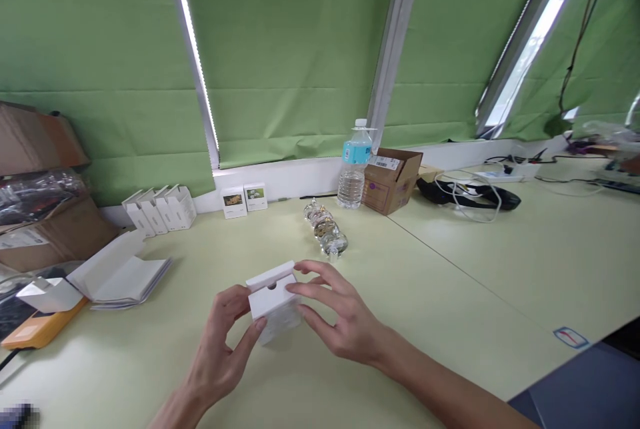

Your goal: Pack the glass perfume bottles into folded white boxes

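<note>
Both my hands hold a small white cardboard box above the pale green table. It has a small round hole in its upper face and a raised flap along its far edge. My left hand pinches its near left side between thumb and fingers. My right hand grips its right side with spread fingers. The underside of the box is partly hidden by my fingers.
Several white boxes and two picture boxes stand at the back. Nearby are a crumpled clear plastic bag, a water bottle, a cardboard carton, an opened white carton and an orange item.
</note>
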`<state>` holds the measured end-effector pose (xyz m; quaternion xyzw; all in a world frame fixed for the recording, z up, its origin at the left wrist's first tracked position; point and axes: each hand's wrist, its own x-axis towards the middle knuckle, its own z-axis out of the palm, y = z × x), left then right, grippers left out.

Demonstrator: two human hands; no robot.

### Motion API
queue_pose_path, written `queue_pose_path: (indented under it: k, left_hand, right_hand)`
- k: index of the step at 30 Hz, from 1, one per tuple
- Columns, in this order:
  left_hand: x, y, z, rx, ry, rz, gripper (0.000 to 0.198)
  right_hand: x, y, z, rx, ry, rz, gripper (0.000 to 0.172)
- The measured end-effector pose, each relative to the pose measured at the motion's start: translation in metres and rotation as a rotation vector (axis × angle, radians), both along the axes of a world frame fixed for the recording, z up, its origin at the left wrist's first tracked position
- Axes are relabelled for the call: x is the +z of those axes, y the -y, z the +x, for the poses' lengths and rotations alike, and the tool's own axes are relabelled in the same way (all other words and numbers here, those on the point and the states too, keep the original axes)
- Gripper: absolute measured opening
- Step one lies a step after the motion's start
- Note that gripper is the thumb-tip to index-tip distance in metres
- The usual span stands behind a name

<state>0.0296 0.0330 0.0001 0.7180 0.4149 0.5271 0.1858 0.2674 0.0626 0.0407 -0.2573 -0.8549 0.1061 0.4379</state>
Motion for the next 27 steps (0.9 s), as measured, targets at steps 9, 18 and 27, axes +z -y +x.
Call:
queue_pose_path:
  k: [9, 18, 27]
  left_hand:
    - [0.009, -0.002, -0.005, 0.093, -0.282, 0.214, 0.026]
    - [0.013, 0.005, -0.006, 0.066, -0.406, 0.251, 0.028]
    - [0.011, 0.004, -0.003, 0.096, -0.289, 0.234, 0.04]
  right_hand:
    - [-0.002, 0.005, 0.0, 0.021, 0.022, -0.133, 0.044]
    - [-0.005, 0.0, -0.001, 0.026, -0.046, -0.099, 0.041]
    - [-0.004, -0.003, -0.003, 0.042, -0.084, -0.069, 0.029]
